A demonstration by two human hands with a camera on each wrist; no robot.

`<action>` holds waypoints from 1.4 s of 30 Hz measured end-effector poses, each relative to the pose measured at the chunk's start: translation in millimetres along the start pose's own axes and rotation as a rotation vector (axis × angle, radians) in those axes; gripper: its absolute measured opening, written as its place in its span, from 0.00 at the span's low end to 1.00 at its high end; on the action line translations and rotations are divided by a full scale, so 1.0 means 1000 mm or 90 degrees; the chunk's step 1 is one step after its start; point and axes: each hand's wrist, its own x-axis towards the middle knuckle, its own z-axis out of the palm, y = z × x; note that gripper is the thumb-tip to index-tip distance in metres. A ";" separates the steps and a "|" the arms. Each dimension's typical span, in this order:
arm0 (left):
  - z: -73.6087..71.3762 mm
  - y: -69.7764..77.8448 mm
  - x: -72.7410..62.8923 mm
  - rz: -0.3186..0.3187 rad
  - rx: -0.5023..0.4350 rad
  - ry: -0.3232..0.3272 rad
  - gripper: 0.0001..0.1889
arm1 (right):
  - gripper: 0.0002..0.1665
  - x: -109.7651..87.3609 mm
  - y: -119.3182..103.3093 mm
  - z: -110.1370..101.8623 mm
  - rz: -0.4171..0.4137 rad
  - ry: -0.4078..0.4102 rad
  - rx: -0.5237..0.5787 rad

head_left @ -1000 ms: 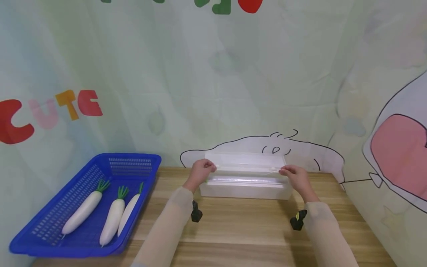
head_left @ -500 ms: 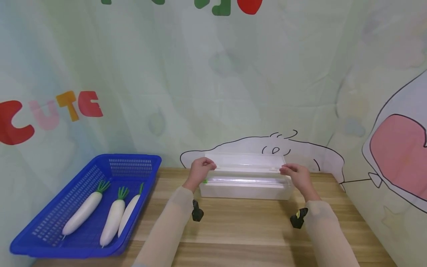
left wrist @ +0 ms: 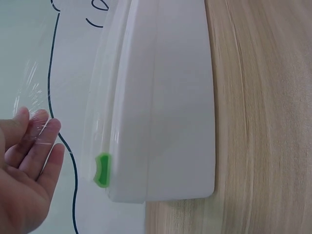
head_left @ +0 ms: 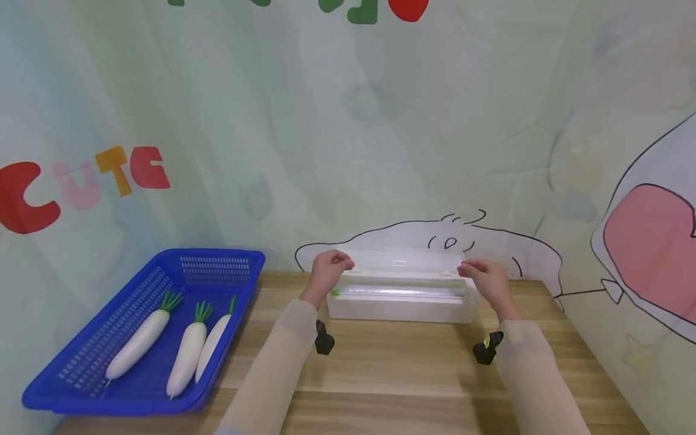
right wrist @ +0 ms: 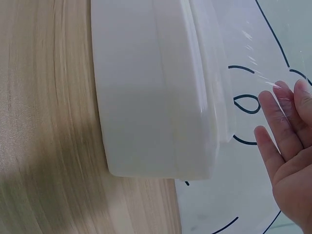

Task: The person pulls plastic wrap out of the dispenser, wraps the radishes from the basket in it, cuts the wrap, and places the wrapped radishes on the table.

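Observation:
A white cling film dispenser box (head_left: 402, 310) stands at the back of the table with its lid (head_left: 402, 260) raised. A small green slider (left wrist: 103, 169) shows at its left end. My left hand (head_left: 328, 275) pinches one corner of a clear sheet of cling film (left wrist: 33, 87) between thumb and forefinger. The opposite corner is pinched by my right hand (head_left: 491, 284), its other fingers loosely spread behind the film (right wrist: 253, 63). Both hands are raised above the box, one near each end, and the film stretches between them.
To the left, a blue plastic basket (head_left: 40, 386) holds three white radishes (head_left: 138, 344) with green tops. The wooden table (head_left: 391, 368) extends in front of the box. A printed curtain (head_left: 348, 151) hangs right behind it.
Both hands have risen slightly with the film, and the right has shifted a little outward. The green slider, hidden by the left hand at first, now shows.

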 end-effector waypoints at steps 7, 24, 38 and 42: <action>-0.002 0.005 0.000 0.004 -0.027 -0.003 0.06 | 0.22 -0.002 -0.006 -0.004 -0.033 0.001 0.014; -0.007 0.014 -0.001 0.025 -0.042 -0.010 0.06 | 0.25 -0.003 -0.012 -0.010 -0.028 -0.007 0.012; -0.010 0.024 -0.002 0.035 -0.033 -0.009 0.06 | 0.24 -0.004 -0.020 -0.017 -0.056 -0.004 -0.016; -0.010 0.027 -0.001 0.034 -0.032 -0.006 0.06 | 0.24 -0.006 -0.023 -0.019 -0.062 -0.002 -0.026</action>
